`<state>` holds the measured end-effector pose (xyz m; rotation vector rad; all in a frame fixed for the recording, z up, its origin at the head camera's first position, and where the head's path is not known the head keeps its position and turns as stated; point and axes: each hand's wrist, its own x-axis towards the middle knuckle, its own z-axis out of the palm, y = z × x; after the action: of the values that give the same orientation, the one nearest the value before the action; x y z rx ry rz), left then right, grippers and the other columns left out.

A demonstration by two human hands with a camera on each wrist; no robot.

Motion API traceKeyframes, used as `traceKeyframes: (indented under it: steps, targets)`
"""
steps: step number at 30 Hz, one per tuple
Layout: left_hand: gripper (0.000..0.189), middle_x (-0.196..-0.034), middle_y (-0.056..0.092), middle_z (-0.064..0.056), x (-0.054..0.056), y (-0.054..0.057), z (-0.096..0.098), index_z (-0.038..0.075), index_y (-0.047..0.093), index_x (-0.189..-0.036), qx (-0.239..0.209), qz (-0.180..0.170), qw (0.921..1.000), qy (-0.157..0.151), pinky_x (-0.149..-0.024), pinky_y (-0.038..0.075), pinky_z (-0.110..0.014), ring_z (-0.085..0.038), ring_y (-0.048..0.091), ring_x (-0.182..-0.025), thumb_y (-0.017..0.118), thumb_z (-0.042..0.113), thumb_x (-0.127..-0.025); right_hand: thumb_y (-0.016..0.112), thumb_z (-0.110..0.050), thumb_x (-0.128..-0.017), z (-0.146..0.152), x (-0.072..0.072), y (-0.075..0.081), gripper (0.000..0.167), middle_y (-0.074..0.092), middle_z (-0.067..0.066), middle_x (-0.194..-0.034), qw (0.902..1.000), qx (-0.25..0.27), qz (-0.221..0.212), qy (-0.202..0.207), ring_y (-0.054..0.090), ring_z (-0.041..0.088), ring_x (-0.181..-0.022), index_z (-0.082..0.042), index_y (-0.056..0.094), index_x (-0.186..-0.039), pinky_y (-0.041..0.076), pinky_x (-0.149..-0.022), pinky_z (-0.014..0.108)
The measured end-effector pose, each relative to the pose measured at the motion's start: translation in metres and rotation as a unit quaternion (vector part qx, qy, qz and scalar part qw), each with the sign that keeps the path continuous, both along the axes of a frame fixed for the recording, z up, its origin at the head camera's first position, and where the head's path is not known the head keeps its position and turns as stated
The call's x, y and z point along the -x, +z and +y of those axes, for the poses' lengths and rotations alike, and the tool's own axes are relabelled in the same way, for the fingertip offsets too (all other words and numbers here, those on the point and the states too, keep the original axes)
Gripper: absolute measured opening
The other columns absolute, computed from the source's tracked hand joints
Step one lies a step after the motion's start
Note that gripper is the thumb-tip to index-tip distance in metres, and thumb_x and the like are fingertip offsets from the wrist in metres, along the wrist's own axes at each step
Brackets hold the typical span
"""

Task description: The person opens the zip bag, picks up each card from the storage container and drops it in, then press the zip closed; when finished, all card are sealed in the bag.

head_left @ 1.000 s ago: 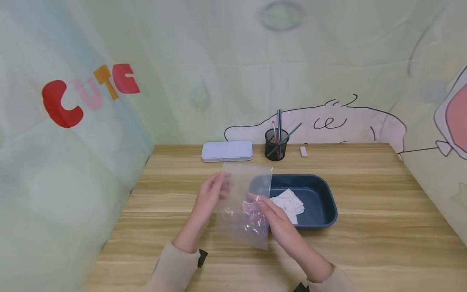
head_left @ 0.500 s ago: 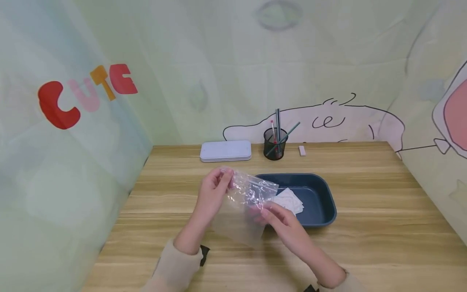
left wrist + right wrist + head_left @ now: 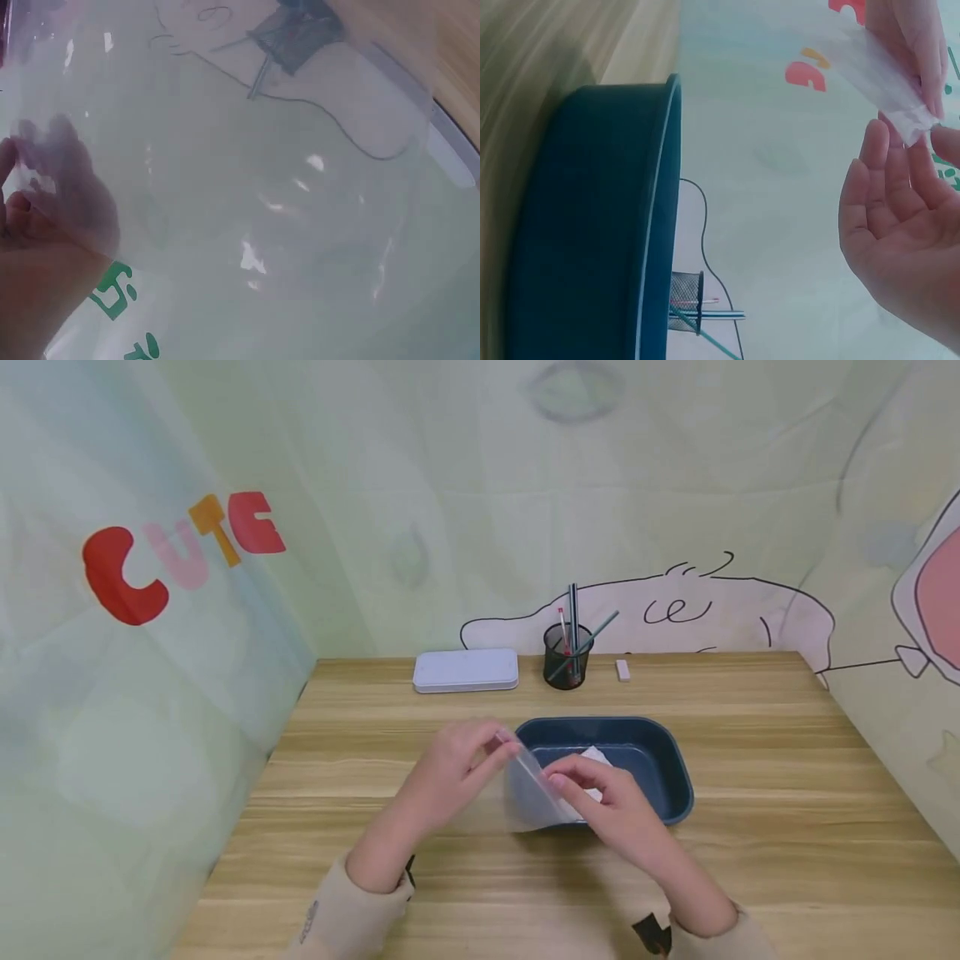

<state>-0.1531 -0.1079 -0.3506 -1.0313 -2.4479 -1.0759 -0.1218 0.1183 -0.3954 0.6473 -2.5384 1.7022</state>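
Note:
A clear plastic zip bag (image 3: 531, 793) hangs between both hands over the left part of the dark blue tray (image 3: 678, 781). My left hand (image 3: 453, 768) pinches its top edge at one end. My right hand (image 3: 618, 810) pinches the other end of that edge, thumb against fingers. In the right wrist view the bag (image 3: 877, 79) appears edge-on and whitish, running up to the right fingertips. The bag (image 3: 225, 187) fills most of the left wrist view, see-through with bright glints. White folded paper pieces (image 3: 597, 755) lie in the tray, partly hidden behind my right hand.
Along the back of the wooden table (image 3: 780, 760) stand a pale flat case (image 3: 466, 669), a black mesh pen cup (image 3: 566, 668) with pens and pencils, and a small whitish block (image 3: 622, 671). A printed curtain (image 3: 420, 510) encloses the table.
The bag, first spread out flat toward the camera, has turned edge-on with its zip edge slanting down to the right. My left hand has come slightly lower and rightward; the right hand moved right.

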Motion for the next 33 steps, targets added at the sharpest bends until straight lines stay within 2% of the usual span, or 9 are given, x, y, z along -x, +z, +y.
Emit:
traceKeyframes:
  steps: [7, 12, 15, 18, 21, 24, 27, 30, 33]
  targets:
    - [0.011, -0.079, 0.06, 0.013, -0.002, -0.002, 0.004, 0.017, 0.068, -0.091, 0.034, 0.067, 0.9971, 0.014, -0.076, 0.036, -0.034, -0.006, 0.052, -0.081, 0.065, 0.028, -0.093, 0.062, -0.026, -0.095, -0.006, -0.003, -0.005, 0.013, 0.068, -0.01, -0.097, 0.9993, -0.002, -0.001, 0.037, 0.062, 0.013, -0.086, -0.02, 0.071, -0.102, 0.052, -0.076, 0.032]
    - [0.018, -0.07, 0.052, 0.012, -0.003, -0.005, 0.005, 0.016, 0.07, -0.095, 0.042, 0.11, 0.992, 0.046, -0.074, 0.034, -0.033, -0.008, 0.047, -0.076, 0.067, 0.033, -0.09, 0.063, -0.026, -0.094, -0.009, -0.002, -0.008, 0.016, 0.069, -0.008, -0.092, 0.9983, 0.004, -0.017, 0.056, 0.061, 0.014, -0.08, -0.016, 0.073, -0.101, 0.051, -0.07, 0.029]
    - [0.024, -0.076, 0.056, 0.009, -0.004, -0.007, 0.007, 0.014, 0.07, -0.101, 0.037, 0.13, 0.9884, 0.07, -0.078, 0.035, -0.036, -0.01, 0.049, -0.08, 0.07, 0.034, -0.087, 0.064, -0.024, -0.093, -0.011, -0.002, -0.011, 0.016, 0.069, -0.008, -0.089, 0.9978, 0.011, -0.015, 0.064, 0.061, 0.014, -0.077, -0.013, 0.074, -0.1, 0.051, -0.068, 0.028]
    - [0.034, -0.096, 0.061, 0.003, -0.007, -0.009, 0.01, 0.012, 0.066, -0.11, 0.02, 0.14, 0.9847, 0.101, -0.085, 0.037, -0.04, -0.014, 0.052, -0.095, 0.072, 0.034, -0.085, 0.065, -0.024, -0.092, -0.012, -0.002, -0.011, 0.015, 0.07, -0.008, -0.09, 0.9986, 0.022, -0.012, 0.046, 0.061, 0.013, -0.077, -0.013, 0.074, -0.099, 0.051, -0.069, 0.028]
    - [0.039, -0.114, 0.058, -0.004, -0.014, -0.009, 0.016, 0.011, 0.062, -0.116, -0.021, 0.149, 0.9794, 0.135, -0.09, 0.037, -0.044, -0.02, 0.051, -0.108, 0.073, 0.032, -0.085, 0.067, -0.023, -0.091, -0.012, -0.003, -0.008, 0.012, 0.07, -0.009, -0.09, 0.9993, 0.038, -0.001, 0.001, 0.061, 0.014, -0.076, -0.016, 0.075, -0.097, 0.051, -0.066, 0.028]
    - [0.034, -0.112, 0.058, -0.006, -0.022, -0.01, 0.022, 0.009, 0.063, -0.113, -0.072, 0.152, 0.9745, 0.149, -0.088, 0.04, -0.043, -0.022, 0.052, -0.106, 0.074, 0.027, -0.085, 0.069, -0.02, -0.089, -0.01, -0.004, -0.002, 0.009, 0.07, -0.01, -0.088, 0.9969, 0.055, 0.024, -0.05, 0.06, 0.015, -0.073, -0.019, 0.075, -0.097, 0.05, -0.061, 0.027]
    - [0.022, -0.101, 0.064, -0.001, -0.03, -0.011, 0.028, 0.009, 0.067, -0.104, -0.1, 0.119, 0.9776, 0.142, -0.082, 0.046, -0.035, -0.015, 0.059, -0.095, 0.072, 0.023, -0.087, 0.071, -0.015, -0.087, -0.007, -0.005, 0.004, 0.012, 0.068, -0.011, -0.084, 0.991, 0.054, 0.081, -0.091, 0.057, 0.014, -0.068, -0.02, 0.075, -0.097, 0.047, -0.057, 0.027]
    - [0.017, -0.092, 0.069, 0.005, -0.038, -0.015, 0.035, 0.01, 0.071, -0.102, -0.123, 0.023, 0.9846, 0.123, -0.069, 0.051, -0.024, -0.007, 0.063, -0.085, 0.069, 0.021, -0.09, 0.072, -0.01, -0.086, -0.003, -0.003, 0.009, 0.017, 0.066, -0.01, -0.083, 0.9796, 0.014, 0.163, -0.117, 0.053, 0.01, -0.065, -0.02, 0.075, -0.1, 0.046, -0.055, 0.024]
    - [0.023, -0.092, 0.072, 0.005, -0.044, -0.019, 0.041, 0.011, 0.072, -0.109, -0.145, -0.075, 0.9803, 0.111, -0.059, 0.052, -0.021, -0.005, 0.066, -0.084, 0.066, 0.025, -0.092, 0.071, -0.007, -0.086, -0.001, -0.004, 0.015, 0.021, 0.065, -0.01, -0.087, 0.9648, -0.043, 0.227, -0.125, 0.052, 0.006, -0.068, -0.018, 0.074, -0.104, 0.047, -0.055, 0.022]
